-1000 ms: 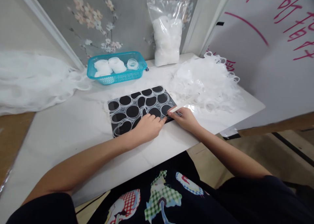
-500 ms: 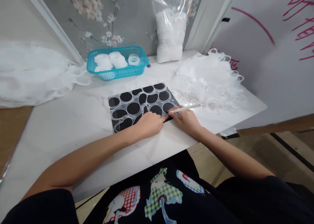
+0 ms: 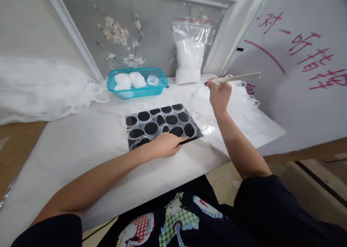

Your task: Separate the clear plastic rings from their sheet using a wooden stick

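Note:
A black board (image 3: 197, 133) lies on the white table (image 3: 81, 146), covered by a clear plastic sheet of linked rings (image 3: 159, 124). My left hand (image 3: 166, 144) rests on the board's near edge, fingers curled and pressing down on the sheet. My right hand (image 3: 220, 93) is lifted above the table's right side, closed on a thin white stick (image 3: 238, 77) that points to the right.
A heap of clear ring scraps (image 3: 244, 106) lies at the right under my raised hand. A blue basket (image 3: 159, 89) with white rings stands at the back, beside a plastic bag (image 3: 189, 55) of white pieces. White mesh fabric (image 3: 40, 88) lies left. A whiteboard (image 3: 298, 81) leans right.
My right hand has lifted from the board's near right corner up and back, carrying the stick with it. My left hand stays on the board. The camera has tilted upward.

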### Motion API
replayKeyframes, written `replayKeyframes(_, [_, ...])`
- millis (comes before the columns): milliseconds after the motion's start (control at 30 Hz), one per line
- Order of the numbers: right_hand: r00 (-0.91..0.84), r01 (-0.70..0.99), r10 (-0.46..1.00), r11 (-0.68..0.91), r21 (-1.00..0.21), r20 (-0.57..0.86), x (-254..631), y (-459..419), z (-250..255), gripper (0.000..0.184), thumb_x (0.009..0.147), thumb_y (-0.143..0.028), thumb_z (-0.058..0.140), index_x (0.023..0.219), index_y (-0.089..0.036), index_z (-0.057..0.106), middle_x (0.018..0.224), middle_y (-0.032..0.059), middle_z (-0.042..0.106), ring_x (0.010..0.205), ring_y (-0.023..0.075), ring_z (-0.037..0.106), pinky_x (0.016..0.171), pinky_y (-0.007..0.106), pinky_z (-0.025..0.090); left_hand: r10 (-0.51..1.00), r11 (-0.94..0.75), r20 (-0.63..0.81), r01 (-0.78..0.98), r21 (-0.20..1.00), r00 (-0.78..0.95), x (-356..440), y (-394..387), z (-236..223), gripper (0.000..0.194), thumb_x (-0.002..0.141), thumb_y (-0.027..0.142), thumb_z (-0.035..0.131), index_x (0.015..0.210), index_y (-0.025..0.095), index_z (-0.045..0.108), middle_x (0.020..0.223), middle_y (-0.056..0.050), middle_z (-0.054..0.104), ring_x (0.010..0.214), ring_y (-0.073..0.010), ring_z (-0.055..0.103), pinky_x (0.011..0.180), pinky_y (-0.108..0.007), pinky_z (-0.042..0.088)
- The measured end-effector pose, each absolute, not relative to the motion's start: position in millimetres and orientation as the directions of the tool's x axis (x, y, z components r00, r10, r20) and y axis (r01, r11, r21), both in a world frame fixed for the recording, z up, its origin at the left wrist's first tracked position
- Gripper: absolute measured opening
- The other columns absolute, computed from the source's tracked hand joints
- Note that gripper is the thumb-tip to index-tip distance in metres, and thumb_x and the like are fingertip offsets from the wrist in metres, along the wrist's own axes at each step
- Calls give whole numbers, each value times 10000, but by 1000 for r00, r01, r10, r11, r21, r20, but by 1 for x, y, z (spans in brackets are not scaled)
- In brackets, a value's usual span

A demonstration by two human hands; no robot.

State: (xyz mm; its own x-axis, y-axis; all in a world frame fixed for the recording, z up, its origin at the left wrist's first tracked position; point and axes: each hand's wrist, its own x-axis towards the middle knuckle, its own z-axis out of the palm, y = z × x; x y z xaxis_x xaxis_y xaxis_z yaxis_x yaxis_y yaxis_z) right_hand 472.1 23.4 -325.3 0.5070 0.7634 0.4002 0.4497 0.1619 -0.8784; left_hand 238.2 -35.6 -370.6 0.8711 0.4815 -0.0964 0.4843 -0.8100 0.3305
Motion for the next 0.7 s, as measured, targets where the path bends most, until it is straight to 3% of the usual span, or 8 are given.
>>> replayKeyframes(100, [340,237,892,226,-945,299,436,6,-321,250,816,-364,629,885,-129,676,827,76,706,830,181,656,719,304,507,535,-609,-57,431,666,843,215,-29,-330,435,954,278,414,1380,199,454,714,12,590,600,-119,527,577,-229,405])
replayKeyframes(200, [138,-51,974,187,-981,179,398,-21,-321,239,762,-407,697,799,-171,679,742,22,701,764,147,670,726,285,530,581,-484,-16,361,797,814,185,-28,-281,428,973,335,408,1386,221,407,737,27,537,624,-108,484,592,-220,399])
replayKeyframes(267, [-50,-333,998,24,-943,43,381,-34,-316,195,713,-366,760,768,-195,683,718,-18,685,758,109,666,747,234,524,595,-483,27,330,811,803,168,-33,-256,411,976,346,421,1374,245,418,750,29,534,652,-108,493,612,-224,405])
replayKeyframes(333, [-261,-525,964,-193,-829,-59,370,-39,-308,180,681,-314,802,771,-203,693,731,-27,683,796,97,669,755,193,516,642,-508,115,307,805,758,155,-39,-242,385,976,340,437,1351,253,445,780,22,550,712,-114,526,672,-237,427])
replayKeyframes(433, [-439,-593,894,-366,-717,-93,358,-42,-302,194,689,-292,811,814,-194,701,822,1,702,855,124,676,797,214,526,693,-526,209,286,801,690,148,-45,-240,349,972,325,454,1310,244,480,824,10,581,793,-128,569,751,-259,451])
replayKeyframes(567, [-550,-623,834,-446,-642,-46,348,-43,-309,177,708,-291,804,803,-198,687,923,16,700,905,139,666,857,246,517,741,-489,192,321,811,643,152,-39,-251,342,967,325,447,1291,227,490,846,-1,627,837,-145,613,780,-274,467])
replayKeyframes(700, [-618,-601,784,-513,-613,-51,351,-47,-324,149,741,-278,778,822,-204,677,928,6,684,864,113,653,748,199,513,791,-480,180,410,776,585,157,-16,-271,399,944,400,464,1304,230,490,972,-23,641,850,-156,613,796,-290,472])
